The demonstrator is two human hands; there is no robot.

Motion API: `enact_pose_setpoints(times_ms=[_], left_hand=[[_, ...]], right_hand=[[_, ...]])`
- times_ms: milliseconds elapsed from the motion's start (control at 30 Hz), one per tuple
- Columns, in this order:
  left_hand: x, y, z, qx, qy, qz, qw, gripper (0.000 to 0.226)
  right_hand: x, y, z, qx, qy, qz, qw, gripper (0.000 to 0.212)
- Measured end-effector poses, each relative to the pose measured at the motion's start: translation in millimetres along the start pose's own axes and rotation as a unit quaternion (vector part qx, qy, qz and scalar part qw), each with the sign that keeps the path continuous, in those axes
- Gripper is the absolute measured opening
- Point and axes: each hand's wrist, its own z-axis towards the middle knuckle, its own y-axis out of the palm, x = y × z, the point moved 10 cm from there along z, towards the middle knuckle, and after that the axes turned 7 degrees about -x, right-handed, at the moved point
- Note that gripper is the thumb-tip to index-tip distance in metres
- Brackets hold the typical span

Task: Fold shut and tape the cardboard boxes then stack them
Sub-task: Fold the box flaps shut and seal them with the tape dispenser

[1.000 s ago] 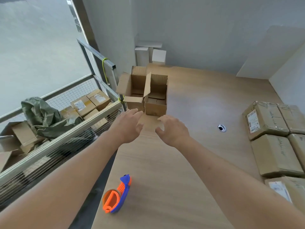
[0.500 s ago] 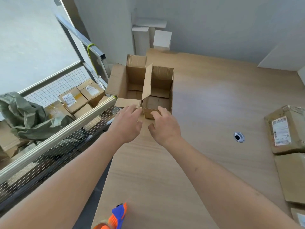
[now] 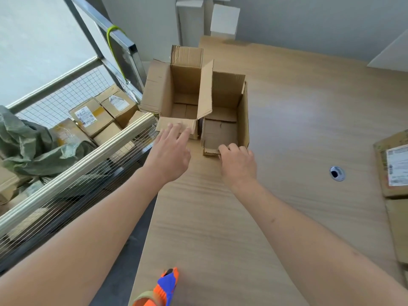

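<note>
Two open cardboard boxes stand side by side at the far left of the wooden table. The left box has its flaps spread outward. The right box is open, with its near flap low. My left hand reaches forward with straight fingers touching the left box's near flap. My right hand curls its fingers over the near edge of the right box. An orange and blue tape dispenser lies at the table's near edge.
Left of the table stands a wire cage with taped parcels and a green sack. More taped parcels lie at the table's right edge. A cable hole sits in the tabletop. White boxes lean by the far wall.
Both hands have moved forward to the boxes. My left hand now touches the left box's near flap and my right hand has curled onto the right box's near edge. The view has come closer.
</note>
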Motion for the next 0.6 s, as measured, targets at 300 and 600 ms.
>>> enact_pose_setpoints(times_ms=[300,600], left_hand=[[50,1,-70,-0.023,0.032,-0.003,0.999,0.062],[86,30,-154,-0.065,0.032,-0.026,0.997,0.058]], right_hand=[[10,22,-98,-0.096,-0.017,0.022,0.995,0.024],[26,50,-203,-0.18,0.022,0.013,0.983,0.036]])
